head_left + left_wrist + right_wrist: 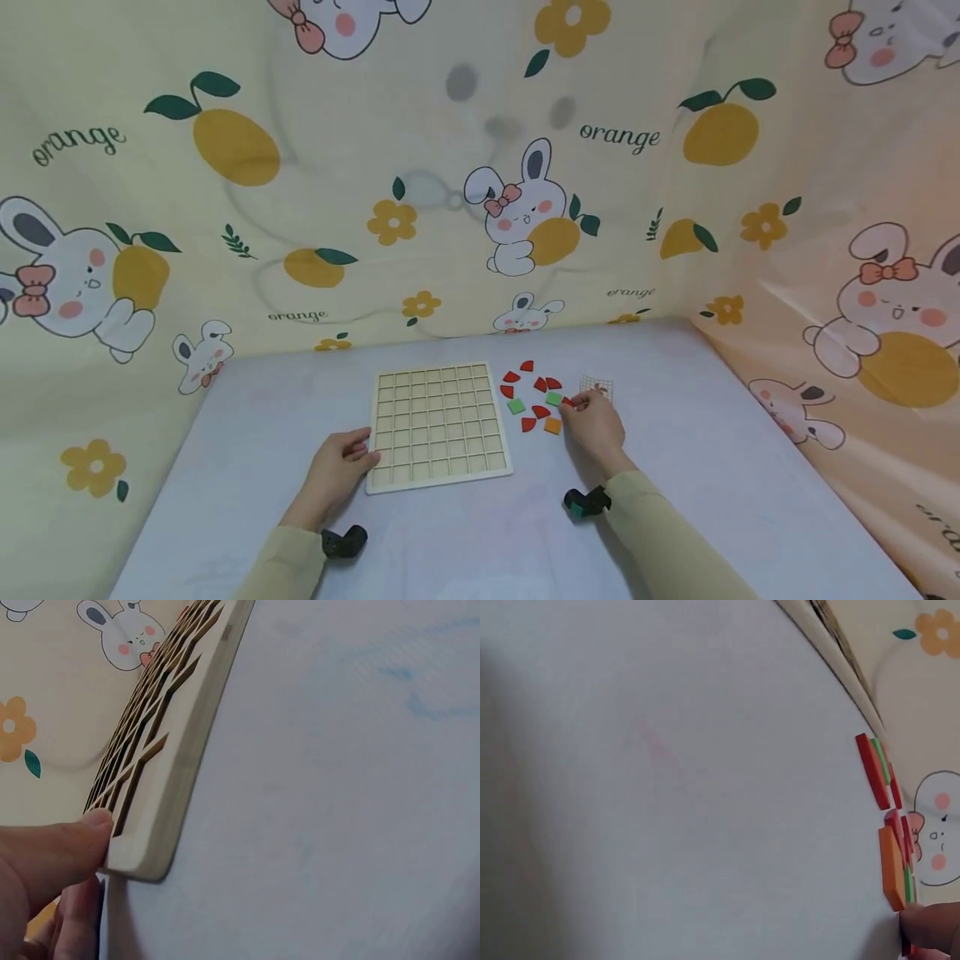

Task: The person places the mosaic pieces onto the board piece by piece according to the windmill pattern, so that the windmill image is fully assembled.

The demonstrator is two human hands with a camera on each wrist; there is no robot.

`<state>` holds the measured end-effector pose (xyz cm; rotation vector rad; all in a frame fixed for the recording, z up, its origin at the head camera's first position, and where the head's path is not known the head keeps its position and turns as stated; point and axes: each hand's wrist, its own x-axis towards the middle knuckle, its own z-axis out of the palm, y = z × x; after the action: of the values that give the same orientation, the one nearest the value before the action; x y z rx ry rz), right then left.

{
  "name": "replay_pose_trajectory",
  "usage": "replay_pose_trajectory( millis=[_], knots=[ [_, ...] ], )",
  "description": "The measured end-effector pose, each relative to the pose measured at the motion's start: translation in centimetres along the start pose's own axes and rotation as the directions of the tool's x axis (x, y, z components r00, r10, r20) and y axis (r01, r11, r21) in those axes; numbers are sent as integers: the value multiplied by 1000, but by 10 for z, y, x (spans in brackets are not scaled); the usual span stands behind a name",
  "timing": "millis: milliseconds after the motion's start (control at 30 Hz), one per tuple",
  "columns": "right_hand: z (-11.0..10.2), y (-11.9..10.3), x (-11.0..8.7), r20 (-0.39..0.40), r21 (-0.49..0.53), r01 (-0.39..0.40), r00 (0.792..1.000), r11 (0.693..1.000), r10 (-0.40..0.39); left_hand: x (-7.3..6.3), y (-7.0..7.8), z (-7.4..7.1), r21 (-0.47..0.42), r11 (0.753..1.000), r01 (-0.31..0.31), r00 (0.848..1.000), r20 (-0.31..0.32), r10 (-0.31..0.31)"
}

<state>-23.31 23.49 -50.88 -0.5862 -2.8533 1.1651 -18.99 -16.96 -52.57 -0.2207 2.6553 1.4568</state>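
Observation:
A pale wooden grid board [438, 431] lies on the table, its cells bare. My left hand [333, 471] grips its near left edge. In the left wrist view the thumb [82, 844] presses the board's rim [169, 825] near a corner, with the other fingers below it. Right of the board, my right hand [597, 427] pinches a red piece [567, 402] at the edge of a group of small tiles. The right wrist view shows a fingertip [930, 926] over that red piece [906, 945], mostly hidden by the hand.
Around the right fingertips lie several red quarter-round tiles [541, 412], green squares [516, 406] and an orange square [552, 426]. A small card with a printed grid [606, 387] sits behind the right hand. Patterned cloth [450, 283] hangs along the table's back and sides.

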Motion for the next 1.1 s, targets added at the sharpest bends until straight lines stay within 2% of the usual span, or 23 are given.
replay_pose_trajectory(
  millis=[400, 833, 1100],
  knots=[
    [0, -1, 1, 39, 28, -27, 999, 999, 26, 1, -4, 0, 12, 1000, 3, 1000, -1, -3],
    [-13, 1, -2, 95, 82, 32, 995, 996, -40, 1, 0, 1, -2, 1000, 24, 1000, 2, -24],
    [-17, -9, -3, 95, 149, 80, 991, 986, -95, 2, 4, 3, 37, 998, 41, 999, -10, -40]
  ],
)
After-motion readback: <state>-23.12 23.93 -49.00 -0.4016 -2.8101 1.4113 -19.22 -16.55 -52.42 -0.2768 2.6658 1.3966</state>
